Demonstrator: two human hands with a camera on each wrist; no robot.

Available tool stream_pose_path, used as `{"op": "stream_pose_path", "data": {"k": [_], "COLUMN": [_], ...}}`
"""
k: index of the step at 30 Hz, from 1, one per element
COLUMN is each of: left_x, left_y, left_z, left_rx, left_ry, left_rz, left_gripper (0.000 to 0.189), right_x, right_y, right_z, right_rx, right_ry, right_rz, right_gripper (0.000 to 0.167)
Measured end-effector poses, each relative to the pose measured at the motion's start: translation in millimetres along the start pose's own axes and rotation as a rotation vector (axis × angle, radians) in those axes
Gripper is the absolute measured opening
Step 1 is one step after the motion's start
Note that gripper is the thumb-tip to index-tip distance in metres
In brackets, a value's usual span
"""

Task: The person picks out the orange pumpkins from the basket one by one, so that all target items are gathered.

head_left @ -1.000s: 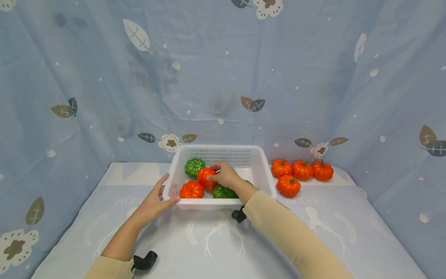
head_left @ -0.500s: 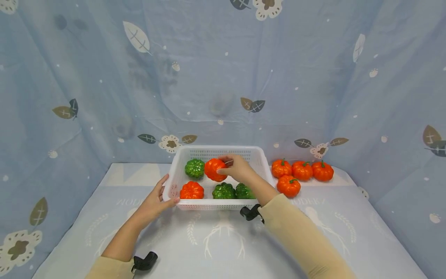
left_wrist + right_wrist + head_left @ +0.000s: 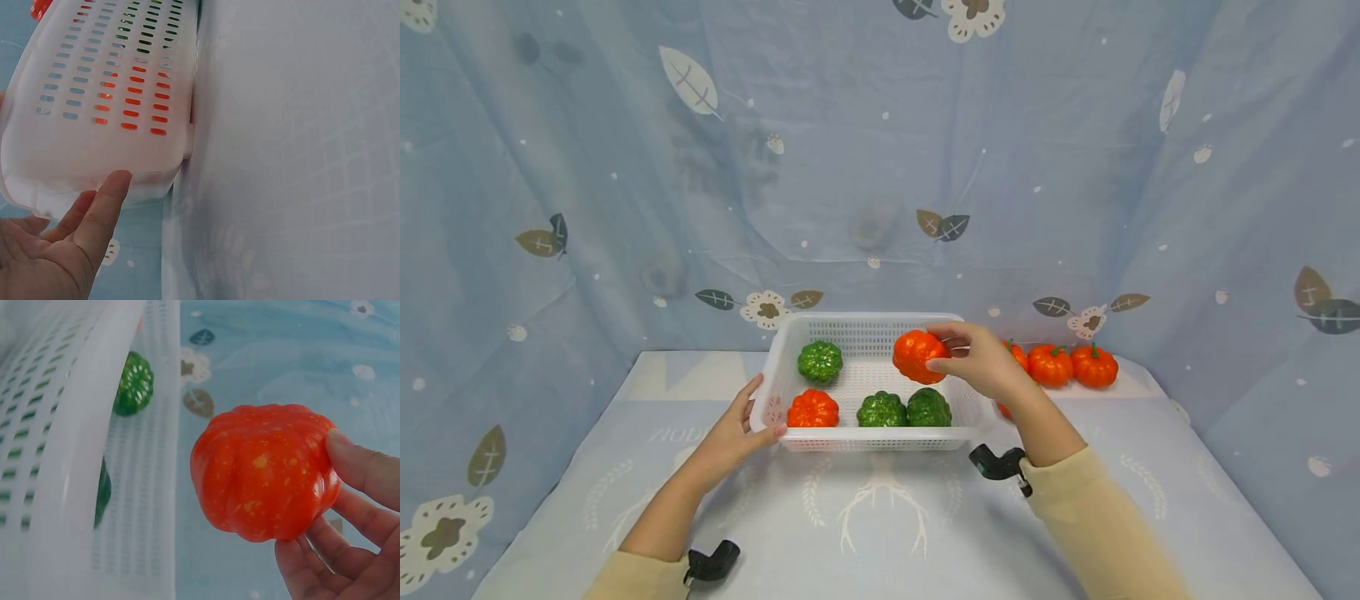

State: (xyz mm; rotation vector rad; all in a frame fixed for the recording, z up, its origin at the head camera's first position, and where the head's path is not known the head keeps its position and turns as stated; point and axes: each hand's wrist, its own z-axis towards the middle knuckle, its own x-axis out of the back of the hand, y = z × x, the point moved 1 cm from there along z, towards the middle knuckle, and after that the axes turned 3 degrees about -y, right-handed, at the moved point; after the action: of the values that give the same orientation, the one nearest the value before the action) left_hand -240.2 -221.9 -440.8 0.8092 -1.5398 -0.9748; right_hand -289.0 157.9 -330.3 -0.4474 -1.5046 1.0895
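My right hand (image 3: 983, 360) grips a glossy orange-red pumpkin (image 3: 919, 357) between thumb and fingers, raised over the right part of a white plastic basket (image 3: 880, 434). In the right wrist view this ribbed pumpkin (image 3: 262, 472) hangs beside the basket wall, its pale flecks facing the camera. My left hand (image 3: 733, 433) rests against the basket's near left corner, thumb at the front rim and fingers along the left end. Inside the basket are another orange-red pumpkin (image 3: 812, 409) at front left, a green pumpkin (image 3: 820, 362) behind it, and two green pumpkins (image 3: 882, 410) along the front wall.
Right of the basket, several orange pumpkins with green stems stand on the table; the rightmost pumpkin (image 3: 1094, 367) is fully visible, while my right hand and forearm partly cover others. A patterned blue curtain (image 3: 880, 167) hangs behind the pale tabletop (image 3: 850, 517).
My right hand has lifted the orange-red pumpkin from among the others in the basket and carried it to the right. The left hand and the basket have stayed put.
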Motion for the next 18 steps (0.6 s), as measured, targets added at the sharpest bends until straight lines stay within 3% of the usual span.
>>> {"op": "stream_pose_path", "data": {"k": [18], "left_x": [2.6], "left_y": [5.1], "left_z": [0.7], "left_rx": [0.021], "left_ry": [-0.005], "left_rz": [-0.007], "left_gripper": [0.108], "right_x": [74], "right_y": [58], "right_z": [-67.9], "right_rx": [-0.106], "right_ry": [0.148], "right_rz": [-0.178], "right_gripper": [0.060]}}
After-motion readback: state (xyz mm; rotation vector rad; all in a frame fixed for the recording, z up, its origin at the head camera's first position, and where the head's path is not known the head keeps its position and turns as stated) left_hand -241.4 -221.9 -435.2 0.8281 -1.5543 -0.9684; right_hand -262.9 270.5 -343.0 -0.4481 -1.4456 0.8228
